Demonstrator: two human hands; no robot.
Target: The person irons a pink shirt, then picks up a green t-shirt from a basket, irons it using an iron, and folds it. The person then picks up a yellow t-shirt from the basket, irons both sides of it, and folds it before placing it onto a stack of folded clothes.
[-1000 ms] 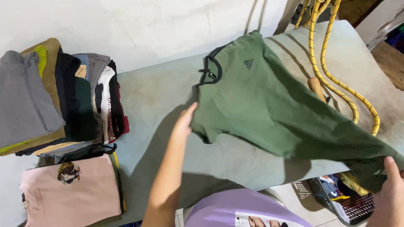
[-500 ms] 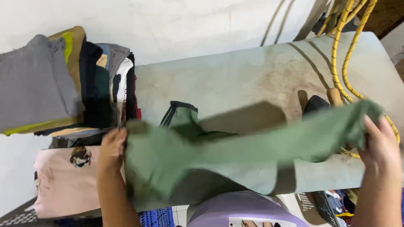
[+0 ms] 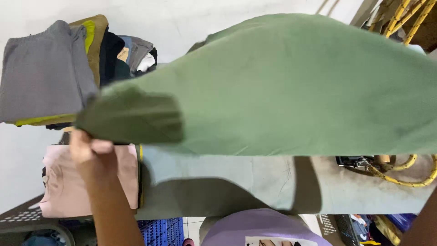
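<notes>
Left hand [image 3: 93,152] raised at lower left, forearm running up from the bottom edge, back of the hand toward the camera, fingers [image 3: 102,146] curled shut and pinching the edge of a green shirt [image 3: 291,86]. Right hand out of sight; only a sliver of the right forearm [image 3: 421,225] visible at the bottom right corner, angled upward.

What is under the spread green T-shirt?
Under the green cotton T-shirt, held by the left hand, the near strip of the grey padded board shows, with a yellow rope. The board's far part is covered.
</notes>
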